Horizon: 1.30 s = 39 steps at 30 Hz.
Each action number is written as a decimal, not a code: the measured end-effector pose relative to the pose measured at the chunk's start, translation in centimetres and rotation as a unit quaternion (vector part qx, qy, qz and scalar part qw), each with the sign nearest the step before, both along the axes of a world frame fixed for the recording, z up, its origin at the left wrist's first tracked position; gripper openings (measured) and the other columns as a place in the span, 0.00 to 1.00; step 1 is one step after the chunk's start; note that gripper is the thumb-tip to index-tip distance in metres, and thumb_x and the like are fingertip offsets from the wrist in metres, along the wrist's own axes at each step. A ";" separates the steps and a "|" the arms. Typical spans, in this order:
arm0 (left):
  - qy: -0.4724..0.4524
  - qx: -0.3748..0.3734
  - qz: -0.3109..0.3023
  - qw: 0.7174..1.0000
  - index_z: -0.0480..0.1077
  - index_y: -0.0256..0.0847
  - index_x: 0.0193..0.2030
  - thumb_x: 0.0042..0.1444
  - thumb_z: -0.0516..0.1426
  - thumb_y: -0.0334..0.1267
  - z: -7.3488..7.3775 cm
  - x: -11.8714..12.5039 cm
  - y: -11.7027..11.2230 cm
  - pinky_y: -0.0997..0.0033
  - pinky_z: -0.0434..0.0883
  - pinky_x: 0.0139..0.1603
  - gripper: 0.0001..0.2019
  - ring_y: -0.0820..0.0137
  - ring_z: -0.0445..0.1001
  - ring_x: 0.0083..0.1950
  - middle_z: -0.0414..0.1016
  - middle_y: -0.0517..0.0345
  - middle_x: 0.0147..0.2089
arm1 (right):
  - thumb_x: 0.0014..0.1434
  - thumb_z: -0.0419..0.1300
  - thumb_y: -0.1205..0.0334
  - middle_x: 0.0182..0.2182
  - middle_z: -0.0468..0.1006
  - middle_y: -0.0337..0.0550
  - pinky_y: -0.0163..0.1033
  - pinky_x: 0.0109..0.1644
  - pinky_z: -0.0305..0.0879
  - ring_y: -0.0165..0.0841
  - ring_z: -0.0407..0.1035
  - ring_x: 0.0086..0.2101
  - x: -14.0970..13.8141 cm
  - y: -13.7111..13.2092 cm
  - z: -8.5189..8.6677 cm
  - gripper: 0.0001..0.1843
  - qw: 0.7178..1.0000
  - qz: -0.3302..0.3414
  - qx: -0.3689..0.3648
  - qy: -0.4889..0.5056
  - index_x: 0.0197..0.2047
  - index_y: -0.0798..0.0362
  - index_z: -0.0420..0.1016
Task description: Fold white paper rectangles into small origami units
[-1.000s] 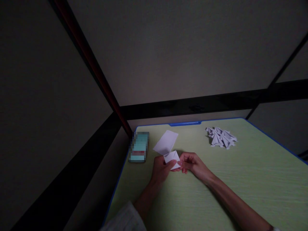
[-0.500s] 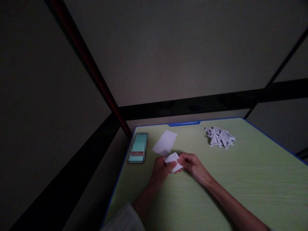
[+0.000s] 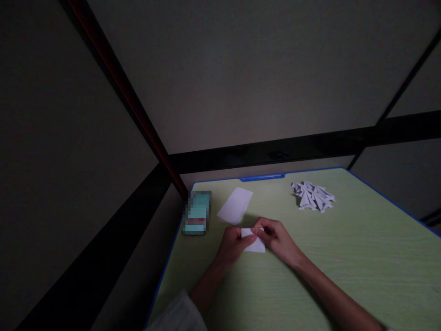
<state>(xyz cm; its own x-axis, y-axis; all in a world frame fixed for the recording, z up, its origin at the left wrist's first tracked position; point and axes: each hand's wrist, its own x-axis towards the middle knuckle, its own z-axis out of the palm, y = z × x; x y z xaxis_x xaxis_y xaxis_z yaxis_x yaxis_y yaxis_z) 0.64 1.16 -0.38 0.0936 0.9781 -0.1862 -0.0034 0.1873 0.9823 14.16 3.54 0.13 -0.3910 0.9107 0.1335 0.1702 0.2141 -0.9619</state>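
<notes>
Between my two hands is a small piece of folded white paper (image 3: 255,247), its lower edge towards me. My left hand (image 3: 231,246) grips it from the left, thumb lying across the front. From the right, my right hand (image 3: 274,235) pinches its upper right part, with the thumb near the tip of the left one. The fingers behind the paper are mostly hidden. Just beyond my left hand, a flat white sheet of paper (image 3: 236,205) lies on the table.
A pile of folded white paper shapes (image 3: 313,196) lies at the far right of the green table (image 3: 358,248). A phone (image 3: 197,213), its screen blurred, rests near the left edge. A blue handle (image 3: 262,177) is on the back rim, close to the wall (image 3: 262,82).
The folded paper has turned in my hands, from a diamond-like slant to a squarer position with its lower edge nearly level. My right thumb has moved left over it.
</notes>
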 end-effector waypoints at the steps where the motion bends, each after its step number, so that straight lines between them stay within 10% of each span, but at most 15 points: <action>1: -0.002 0.004 0.012 1.000 0.70 0.29 0.20 0.35 0.60 0.43 0.0 -0.1 0.0 0.78 0.54 0.19 0.14 0.77 0.60 0.19 0.66 0.60 0.17 | 0.50 0.53 0.58 0.16 0.57 0.33 0.31 0.21 0.48 0.25 0.52 0.19 0.0 0.0 0.0 0.11 1.000 0.000 -0.006 0.014 0.21 0.56 0.62; 6: -0.065 0.024 0.112 0.991 0.70 0.30 0.22 0.37 0.60 0.43 -0.7 -0.5 0.4 0.78 0.56 0.22 0.14 0.77 0.60 0.20 0.65 0.62 0.17 | 0.43 0.62 0.64 0.23 0.64 0.34 0.32 0.27 0.58 0.27 0.59 0.24 -0.5 -0.2 0.0 0.20 0.995 0.007 0.006 0.096 0.40 0.53 0.61; 17: -0.250 -0.073 0.169 0.951 0.72 0.33 0.23 0.27 0.65 0.37 0.8 0.5 0.2 0.77 0.62 0.25 0.13 0.74 0.68 0.25 0.73 0.56 0.24 | 0.50 0.55 0.66 0.31 0.69 0.44 0.36 0.35 0.63 0.31 0.65 0.31 -0.1 -0.6 0.3 0.05 0.990 0.040 0.125 0.047 0.33 0.54 0.69; 39: -0.004 0.036 0.100 0.994 0.70 0.31 0.21 0.36 0.60 0.41 -0.3 0.1 0.1 0.78 0.55 0.21 0.12 0.76 0.59 0.21 0.65 0.59 0.19 | 0.48 0.54 0.52 0.17 0.61 0.35 0.32 0.22 0.52 0.26 0.54 0.20 -0.7 0.0 -0.7 0.15 0.995 -0.079 -0.013 0.067 0.21 0.55 0.62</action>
<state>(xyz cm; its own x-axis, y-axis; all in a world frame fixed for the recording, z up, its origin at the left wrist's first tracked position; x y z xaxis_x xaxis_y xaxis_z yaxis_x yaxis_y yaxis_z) 0.74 1.30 -0.68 -0.1028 0.9880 -0.1153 -0.0408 0.1116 0.9929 13.50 3.51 -0.57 -0.2231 0.9632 0.1499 0.0702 0.1693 -0.9831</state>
